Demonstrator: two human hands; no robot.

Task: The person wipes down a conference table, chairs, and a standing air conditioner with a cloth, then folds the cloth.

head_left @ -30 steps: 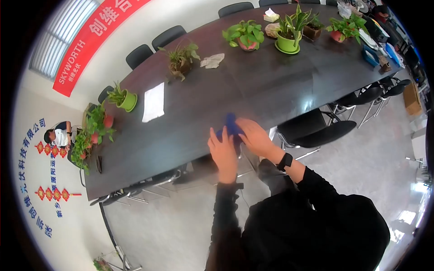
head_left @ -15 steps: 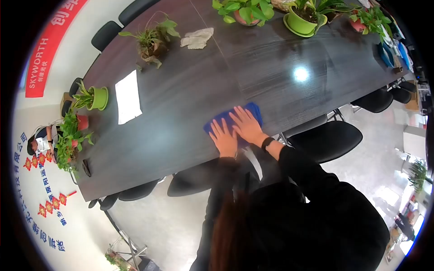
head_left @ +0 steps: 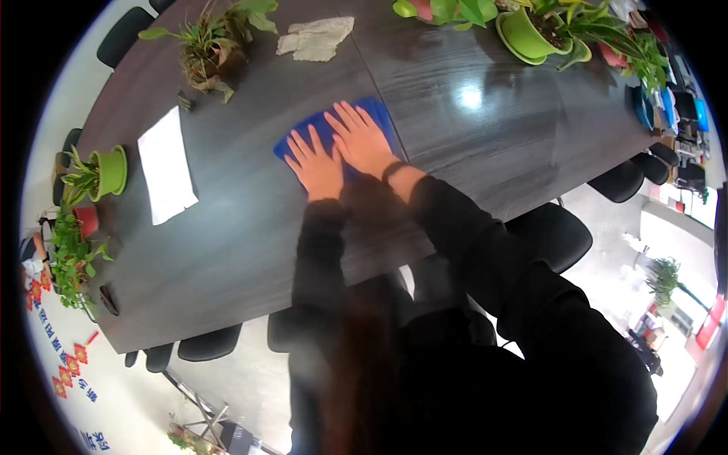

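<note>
Head view: from my remote post I log a blue cloth (head_left: 321,126) spread on the desk (head_left: 250,243), between 11 and 12 o'clock of mid-view. Left hand (head_left: 316,171) palm down on its 8 o'clock side, fingers extended, unclenched. Right hand (head_left: 364,144) likewise flat, at 3 o'clock on the cloth, dark band (head_left: 393,171) at the wrist. From the cloth: white sheet (head_left: 167,168) at 9, well apart; crumpled beige rag (head_left: 315,39) at 12; light-green pot (head_left: 531,39) at 2.

Hands (head_left: 319,171) atop blue cloth (head_left: 381,116), apparently folded
</note>
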